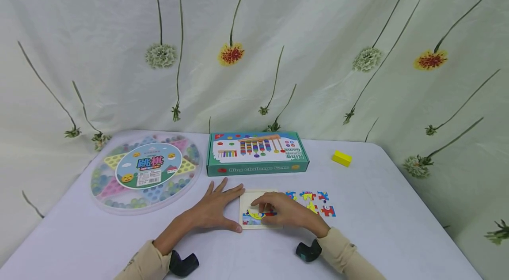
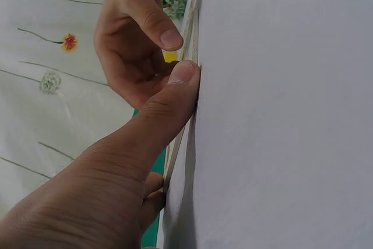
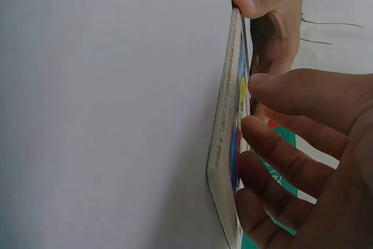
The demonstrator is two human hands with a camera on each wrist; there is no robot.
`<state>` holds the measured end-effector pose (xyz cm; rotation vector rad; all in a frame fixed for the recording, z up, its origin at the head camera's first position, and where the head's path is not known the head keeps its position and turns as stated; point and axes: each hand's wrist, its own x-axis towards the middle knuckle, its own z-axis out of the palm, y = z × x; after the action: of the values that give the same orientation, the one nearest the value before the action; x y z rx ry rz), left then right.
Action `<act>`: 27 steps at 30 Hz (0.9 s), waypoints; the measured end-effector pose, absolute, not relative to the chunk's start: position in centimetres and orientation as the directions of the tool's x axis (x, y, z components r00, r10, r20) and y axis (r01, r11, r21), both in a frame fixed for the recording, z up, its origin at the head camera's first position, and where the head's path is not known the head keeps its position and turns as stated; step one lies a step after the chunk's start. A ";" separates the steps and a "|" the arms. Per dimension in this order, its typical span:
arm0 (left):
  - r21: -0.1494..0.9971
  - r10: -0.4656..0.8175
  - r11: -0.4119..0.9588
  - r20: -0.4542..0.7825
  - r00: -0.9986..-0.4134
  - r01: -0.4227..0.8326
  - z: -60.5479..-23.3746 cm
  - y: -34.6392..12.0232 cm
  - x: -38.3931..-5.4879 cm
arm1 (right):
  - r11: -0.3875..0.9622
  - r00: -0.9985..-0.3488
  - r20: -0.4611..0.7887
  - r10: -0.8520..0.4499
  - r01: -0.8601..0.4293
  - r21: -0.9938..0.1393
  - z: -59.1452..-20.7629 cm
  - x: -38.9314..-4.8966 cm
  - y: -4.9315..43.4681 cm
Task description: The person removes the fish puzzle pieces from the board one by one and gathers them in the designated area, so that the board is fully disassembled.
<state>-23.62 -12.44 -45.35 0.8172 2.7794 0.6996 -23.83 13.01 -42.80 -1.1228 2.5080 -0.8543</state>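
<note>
A small wooden puzzle board (image 1: pixel 248 200) lies on the table, with colourful picture pieces along its near part and bare wood at the far side. My left hand (image 1: pixel 212 209) spreads along its left side, thumb at the near corner and index finger toward the far corner. Over the right part of the board is my right hand (image 1: pixel 284 210), fingers bent loosely. The right wrist view puts those fingertips (image 3: pixel 253 126) right at the picture surface, with no loose piece showing between them. Several loose jigsaw pieces (image 1: pixel 328 211) lie right of the board, some partly hidden by the right hand.
Behind the board stands a green Ring Challenge Game box (image 1: pixel 258 168). A round Chinese checkers set (image 1: pixel 149 200) with marbles lies at the left. A yellow block (image 1: pixel 342 158) sits at the back right. A flowered curtain (image 1: pixel 318 50) hangs behind the white-covered table (image 1: pixel 377 222).
</note>
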 end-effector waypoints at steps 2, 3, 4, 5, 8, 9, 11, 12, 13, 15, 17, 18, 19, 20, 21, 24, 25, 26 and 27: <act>0.475 0.546 0.742 -0.019 -0.838 0.472 -45.3 -12.5 -23.7 | 0.531 -0.667 -0.003 -0.745 -0.590 -0.609 -42.8 -23.8 12.8; 0.477 0.546 0.741 -0.018 -0.838 0.473 -45.3 -12.5 -23.7 | 0.536 -0.670 -0.007 -0.743 -0.588 -0.607 -42.8 -23.8 12.7; 0.477 0.546 0.740 -0.017 -0.837 0.474 -45.3 -12.5 -23.7 | 0.541 -0.670 -0.009 -0.742 -0.591 -0.599 -42.8 -23.8 12.7; 0.483 0.547 0.738 -0.017 -0.837 0.472 -45.3 -12.5 -23.7 | 0.545 -0.670 -0.011 -0.742 -0.594 -0.592 -42.8 -23.8 12.6; 0.490 0.548 0.734 -0.017 -0.836 0.471 -45.3 -12.5 -23.6 | 0.557 -0.670 -0.019 -0.742 -0.602 -0.571 -42.7 -23.8 12.3; 0.492 0.548 0.732 -0.016 -0.836 0.471 -45.3 -12.5 -23.6 | 0.560 -0.669 -0.022 -0.743 -0.604 -0.567 -42.7 -23.8 12.2; 0.494 0.549 0.731 -0.016 -0.835 0.471 -45.3 -12.5 -23.6 | 0.565 -0.666 -0.030 -0.745 -0.606 -0.560 -42.7 -23.9 12.0; 0.494 0.549 0.731 -0.016 -0.836 0.471 -45.3 -12.5 -23.6 | 0.567 -0.665 -0.034 -0.746 -0.607 -0.557 -42.7 -24.0 12.0; 0.495 0.549 0.730 -0.017 -0.835 0.471 -45.3 -12.5 -23.6 | 0.566 -0.663 -0.036 -0.748 -0.609 -0.556 -42.7 -24.0 11.9; 0.499 0.550 0.729 -0.017 -0.835 0.470 -45.2 -12.5 -23.6 | 0.569 -0.662 -0.044 -0.749 -0.607 -0.556 -42.8 -24.0 11.8; 0.501 0.549 0.729 -0.019 -0.836 0.467 -45.2 -12.5 -23.6 | 0.569 -0.661 -0.050 -0.749 -0.601 -0.562 -42.8 -24.1 11.8; 0.501 0.548 0.729 -0.020 -0.836 0.466 -45.2 -12.5 -23.5 | 0.567 -0.660 -0.049 -0.750 -0.602 -0.562 -42.8 -24.1 11.8; 0.500 0.548 0.730 -0.020 -0.836 0.466 -45.2 -12.5 -23.5 | 0.564 -0.658 -0.049 -0.751 -0.602 -0.565 -42.8 -24.1 11.7; 0.499 0.548 0.730 -0.020 -0.836 0.466 -45.2 -12.5 -23.5 | 0.564 -0.658 -0.049 -0.752 -0.602 -0.565 -42.8 -24.1 11.7; 0.497 0.548 0.731 -0.021 -0.836 0.467 -45.2 -12.4 -23.5 | 0.561 -0.657 -0.046 -0.752 -0.603 -0.567 -42.9 -24.1 11.7; 0.496 0.548 0.732 -0.022 -0.836 0.467 -45.2 -12.5 -23.5 | 0.554 -0.655 -0.037 -0.755 -0.606 -0.571 -42.9 -24.1 11.7; 0.498 0.549 0.731 -0.022 -0.835 0.467 -45.2 -12.5 -23.5 | 0.552 -0.655 -0.036 -0.755 -0.604 -0.575 -42.9 -24.1 11.7; 0.500 0.550 0.730 -0.023 -0.835 0.467 -45.2 -12.5 -23.5 | 0.551 -0.655 -0.036 -0.755 -0.603 -0.577 -42.9 -24.1 11.7; 0.501 0.550 0.729 -0.023 -0.835 0.466 -45.2 -12.5 -23.5 | 0.550 -0.655 -0.037 -0.754 -0.600 -0.580 -42.9 -24.1 11.7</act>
<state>-23.52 -12.47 -45.17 0.8174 2.7606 0.7320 -24.08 11.68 -42.90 -1.1248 2.5063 -0.7785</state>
